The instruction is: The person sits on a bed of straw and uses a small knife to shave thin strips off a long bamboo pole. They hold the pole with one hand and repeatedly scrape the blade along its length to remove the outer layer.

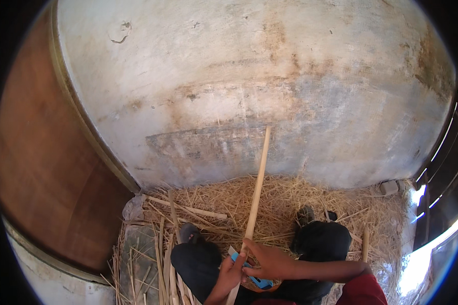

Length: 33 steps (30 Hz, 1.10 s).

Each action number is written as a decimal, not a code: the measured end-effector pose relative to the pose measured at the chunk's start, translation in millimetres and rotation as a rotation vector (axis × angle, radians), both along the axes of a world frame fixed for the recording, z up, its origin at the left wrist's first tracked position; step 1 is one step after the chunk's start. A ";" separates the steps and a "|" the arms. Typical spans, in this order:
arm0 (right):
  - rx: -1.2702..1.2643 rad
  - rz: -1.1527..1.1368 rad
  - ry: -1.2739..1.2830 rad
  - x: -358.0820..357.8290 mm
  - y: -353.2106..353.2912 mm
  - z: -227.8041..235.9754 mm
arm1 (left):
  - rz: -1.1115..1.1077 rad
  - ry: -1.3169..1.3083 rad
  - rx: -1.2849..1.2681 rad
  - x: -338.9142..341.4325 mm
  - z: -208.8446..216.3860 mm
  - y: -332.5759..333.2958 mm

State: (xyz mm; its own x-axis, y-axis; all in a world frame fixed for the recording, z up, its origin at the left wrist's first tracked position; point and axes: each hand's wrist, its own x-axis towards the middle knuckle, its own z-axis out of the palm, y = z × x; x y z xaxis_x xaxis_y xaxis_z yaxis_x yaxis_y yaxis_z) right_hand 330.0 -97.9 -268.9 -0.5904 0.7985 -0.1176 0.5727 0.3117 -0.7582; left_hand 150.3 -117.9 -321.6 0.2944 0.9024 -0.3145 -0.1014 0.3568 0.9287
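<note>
Holding a pale wooden strip (258, 193) between two dark-trousered knees (323, 239), a person bent both hands to one spot.
The left hand (229, 271) was closed about the strip's lower part, and the right hand (265, 261) was closed on it just above; a blue item (259, 283) (its kind was hard to tell) showed between them, though which hand gripped it could not be told. The strip slanted up toward a stained wall (229, 81), above straw (285, 198) and scattered sticks (203, 211).
</note>
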 end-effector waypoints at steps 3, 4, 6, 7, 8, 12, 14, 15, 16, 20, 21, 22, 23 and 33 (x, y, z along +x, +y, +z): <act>0.058 0.032 -0.089 -1.7 -5.3 3.2 | 0.043 -0.011 0.020 6.4 4.1 -3.9; 0.072 0.048 -0.122 -2.6 -7.2 2.7 | 0.047 -0.022 0.011 6.0 0.8 -3.8; 0.127 0.057 -0.107 1.4 -4.3 -10.7 | 0.048 -0.048 -0.007 5.4 -6.2 -2.3; 0.155 0.058 -0.103 3.6 -3.1 -16.1 | 0.042 -0.053 0.002 5.4 -6.4 -3.0; 0.155 0.039 -0.081 4.8 -2.9 -19.8 | 0.036 -0.058 0.011 5.6 -5.5 -2.9; 0.340 -0.078 -0.067 15.8 2.5 -13.4 | 0.022 -0.203 -0.040 6.0 -0.4 1.1; 0.451 -0.117 -0.096 29.5 12.9 -3.6 | 0.028 -0.312 -0.099 2.1 -5.1 2.5; 0.470 -0.118 -0.115 40.2 20.6 2.1 | 0.028 -0.369 -0.126 1.4 -5.7 3.8; 0.485 -0.116 -0.135 46.3 27.5 7.5 | 0.037 -0.400 -0.129 1.5 -3.5 4.2; 0.366 -0.067 -0.287 43.7 31.5 34.7 | 0.059 -0.515 -0.150 6.3 6.7 6.3; 0.393 -0.040 -0.319 41.1 32.0 26.8 | 0.059 -0.529 -0.155 9.0 11.6 5.8; 0.421 -0.013 -0.347 38.8 33.0 18.0 | 0.059 -0.540 -0.159 10.3 14.0 5.6; 0.500 -0.016 -0.357 37.9 34.5 9.4 | 0.057 -0.546 -0.167 11.8 13.2 5.0; 0.883 -0.173 -0.348 46.5 63.7 -0.7 | 0.024 -0.714 -0.244 15.7 18.8 -8.4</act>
